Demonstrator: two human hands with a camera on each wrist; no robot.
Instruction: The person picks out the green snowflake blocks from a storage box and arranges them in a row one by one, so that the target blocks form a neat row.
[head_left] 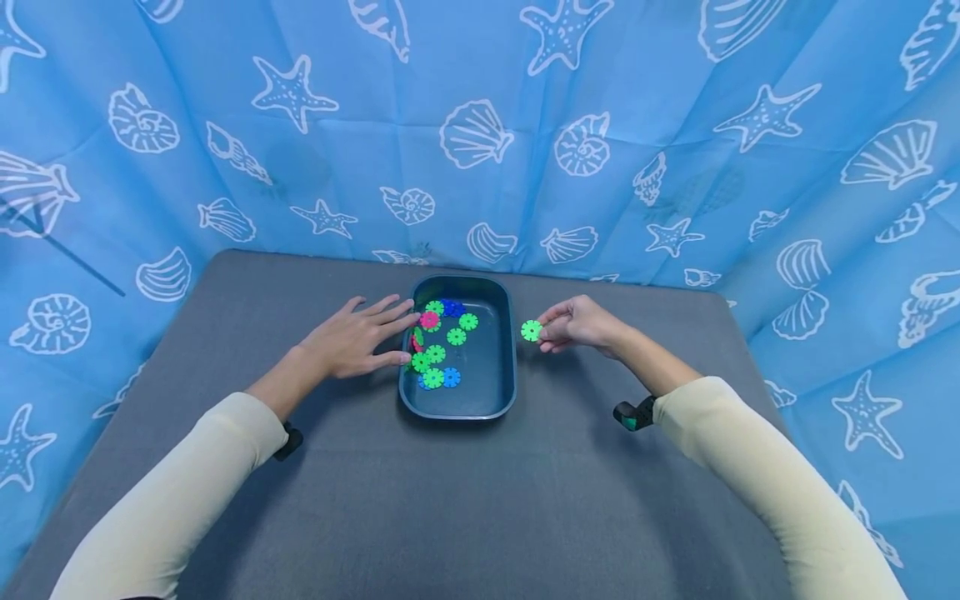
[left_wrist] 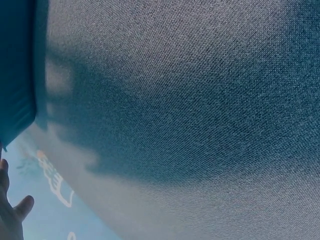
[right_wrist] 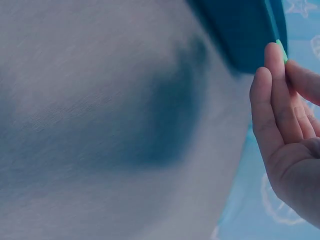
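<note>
Between the thumb and fingers of my right hand (head_left: 581,323) is a bright green notched plastic disc (head_left: 531,331), held just off the right side of a dark blue tray (head_left: 480,408). In the right wrist view only a thin green edge (right_wrist: 282,51) of that disc shows at the fingertips. My left hand (head_left: 367,337) is spread out, its fingertips over the tray's left rim. Inside, mostly along the left half, lie several green discs (head_left: 456,337), a pink disc (head_left: 429,320) and blue discs (head_left: 451,377). The left fingers partly cover discs at that wall.
A grey cloth-covered table (head_left: 480,500) carries the tray near its far edge. Behind it hangs a blue curtain (head_left: 420,125) printed with white shells and starfish. Dark straps (head_left: 635,414) sit at both wrists.
</note>
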